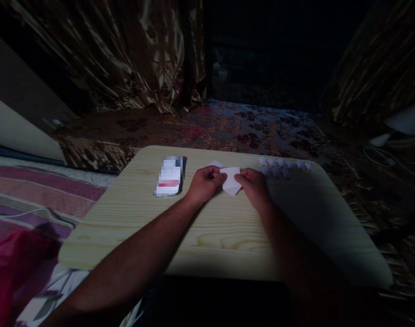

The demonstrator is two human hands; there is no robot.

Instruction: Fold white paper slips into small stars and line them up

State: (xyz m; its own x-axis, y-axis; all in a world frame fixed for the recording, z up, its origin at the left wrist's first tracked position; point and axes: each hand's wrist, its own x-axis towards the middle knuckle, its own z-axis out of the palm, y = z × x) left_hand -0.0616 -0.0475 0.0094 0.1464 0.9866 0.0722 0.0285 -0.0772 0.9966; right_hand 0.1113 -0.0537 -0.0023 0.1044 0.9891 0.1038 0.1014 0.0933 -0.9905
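Note:
Between my two hands is a small piece of white paper (232, 182), its lower end coming to a point as if folded. My left hand (206, 182) pinches its left edge, thumb on top. At the right edge, my right hand (254, 185) grips it the same way; the fingers beneath are hidden. Another bit of white paper (214, 163) shows just behind my left hand, lying on the table. Beyond my right hand, several small folded paper pieces (280, 163) sit in two rows, too dim to make out their exact shape.
A phone (169, 177) with a lit, blurred screen lies left on the light wooden table (227, 231). Left of the table are a striped bedcover (87, 181) and a red cloth or bag (12, 263). Behind it stands a flower-patterned ledge (234, 127) with curtains (159, 54).

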